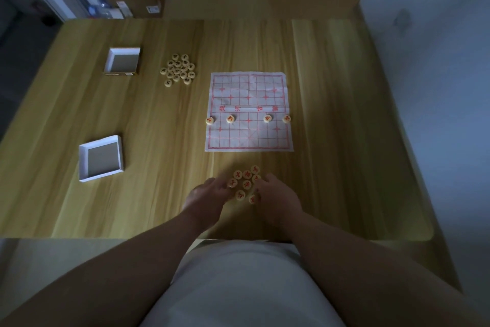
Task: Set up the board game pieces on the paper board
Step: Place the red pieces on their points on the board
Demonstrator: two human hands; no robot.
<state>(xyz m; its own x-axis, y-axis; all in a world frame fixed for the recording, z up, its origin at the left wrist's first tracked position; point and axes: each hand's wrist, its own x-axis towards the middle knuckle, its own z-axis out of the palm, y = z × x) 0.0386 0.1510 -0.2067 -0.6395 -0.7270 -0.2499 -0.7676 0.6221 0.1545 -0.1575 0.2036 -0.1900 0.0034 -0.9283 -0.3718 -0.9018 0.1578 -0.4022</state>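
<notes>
Both hands rest on the wooden table just short of the paper board, flanking a loose cluster of red-marked pieces. Left hand lies palm down with its fingers spread a little, the fingertips touching the cluster's left edge; it grips nothing that shows. Right hand lies on the cluster's right edge with its fingers curled over one or two pieces; whether it has pinched one cannot be told.

About nine red pieces show in that cluster, some partly hidden under the fingers. Four more red pieces stand on the paper board in one row just on the near side of its middle band: one at the left border, half off the paper, one a little inside it, one toward the right, and one at the right border. The rest of the grid is bare.

Left of the board's far corner lies a heap of black-marked pieces, roughly eighteen, too crowded to count surely. Farther left of that heap sits one open white box half; a second open white box half sits well left of the board's near edge. Nothing lies between the hands and the board.
</notes>
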